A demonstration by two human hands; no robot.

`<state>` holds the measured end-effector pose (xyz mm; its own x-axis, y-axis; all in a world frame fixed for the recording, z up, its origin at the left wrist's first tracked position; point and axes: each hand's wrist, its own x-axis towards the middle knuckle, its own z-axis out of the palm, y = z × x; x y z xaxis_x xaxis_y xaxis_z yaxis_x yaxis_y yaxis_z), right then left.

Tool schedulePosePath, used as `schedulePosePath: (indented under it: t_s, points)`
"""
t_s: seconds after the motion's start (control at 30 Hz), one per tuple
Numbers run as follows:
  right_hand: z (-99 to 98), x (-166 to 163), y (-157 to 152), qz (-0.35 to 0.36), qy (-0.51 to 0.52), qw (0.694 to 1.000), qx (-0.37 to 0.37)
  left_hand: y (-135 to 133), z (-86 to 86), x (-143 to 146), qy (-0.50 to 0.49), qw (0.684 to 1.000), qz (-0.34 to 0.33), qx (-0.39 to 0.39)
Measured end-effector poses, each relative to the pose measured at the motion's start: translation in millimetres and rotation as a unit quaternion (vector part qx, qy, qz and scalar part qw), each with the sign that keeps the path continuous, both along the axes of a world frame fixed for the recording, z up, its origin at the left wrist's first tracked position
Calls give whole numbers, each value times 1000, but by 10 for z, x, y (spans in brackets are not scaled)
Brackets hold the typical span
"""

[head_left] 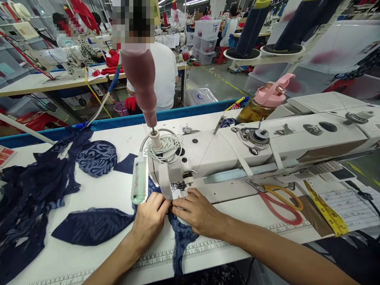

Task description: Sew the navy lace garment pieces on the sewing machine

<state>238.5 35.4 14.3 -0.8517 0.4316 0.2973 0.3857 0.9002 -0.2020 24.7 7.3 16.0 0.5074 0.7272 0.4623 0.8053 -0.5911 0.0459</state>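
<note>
"If the needle end of the sewing machine is clock centre, what's around?"
"Dark scraps at nine, left hand at eight, lace cloth at six, right hand past four, scissors at three."
"Gripping?"
"Fingers bend onto the cloth; pinching or pressing, I can't tell."
"Handling?"
"Light, soft, likely stretchy: best held gently by its edges."

Sewing machine: smooth, lightly glossy casing; bright metal fittings. Lace piece: openwork cloth, textured, matt. Round cup: patterned cloth. Scissors: metal blades, smooth plastic-looking handles. Bottle: translucent, shiny; plastic-looking lid. Thread cone: matt, finely wound. Bench: smooth top. Sheet: lined paper.
</note>
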Motion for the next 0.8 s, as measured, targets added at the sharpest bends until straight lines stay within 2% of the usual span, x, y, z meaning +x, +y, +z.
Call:
schedulePosePath:
  t_s: [0.2, 0.33, 0.43, 0.53, 0.63, 0.7, 0.8]
  points:
    - [14, 3, 18, -19, -15, 1000, -14, 52, -12, 5, 40, 999, -3, 33]
    - [63, 4, 12, -40, -26, 998, -28, 124, -47, 21, 55, 997, 18, 57]
    - [86, 0, -17, -39, 15, 999, -25, 81, -5, 26, 53, 998, 30, 20]
    - [76, -16, -37, -39, 46, 998, -7, -30, 110, -53, 24, 997, 66, -34]
    - [53, -37, -43, -39, 49, 998, 8, -140, 202, -183, 27, 995, 91, -42]
    - [42, -45, -50, -37, 55, 998, 13, -198, 207, -222, 58, 996, 62, -22]
    - [29, -47, -69, -38, 61, 997, 13, -249, 118, -158, 86, 996, -15, 32]
